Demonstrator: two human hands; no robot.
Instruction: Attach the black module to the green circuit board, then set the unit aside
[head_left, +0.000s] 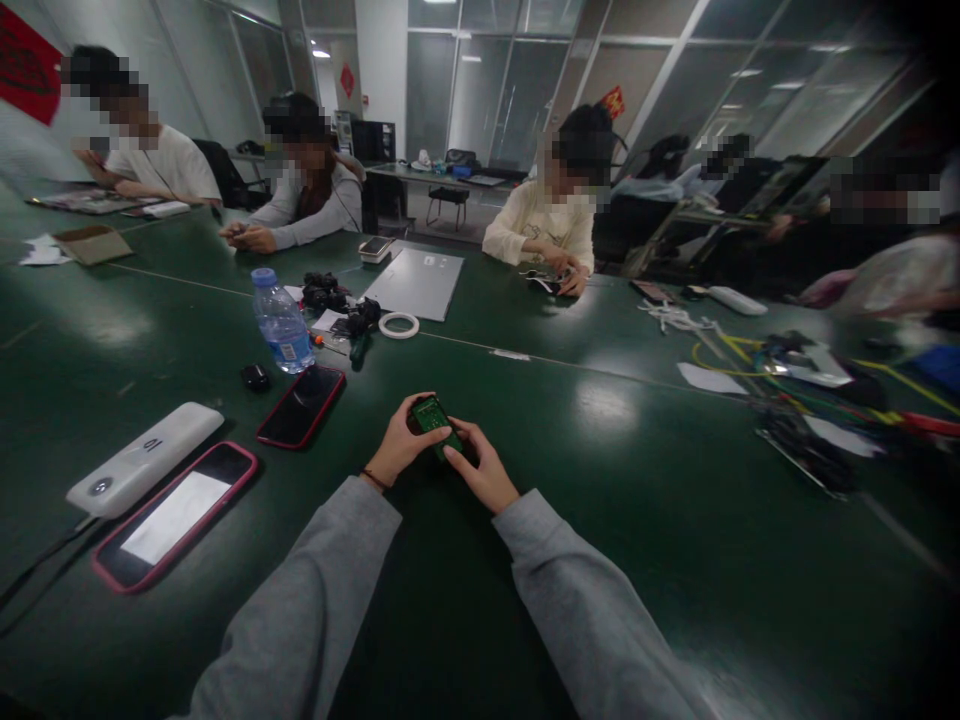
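A clear plastic bottle with a blue cap [283,322] stands upright on the dark green bench [600,500], the liquid level inside it too unclear to tell. Beyond it to the left sits an open brown cardboard box [93,244]; its contents cannot be made out. The small green rectangular circuit board [432,420] is held above the near part of the bench, between the left hand [399,442] and the right hand [484,466]. Both hands grasp its edges, thumbs resting on its face. A black phone with a red edge [302,406] lies near the left hand.
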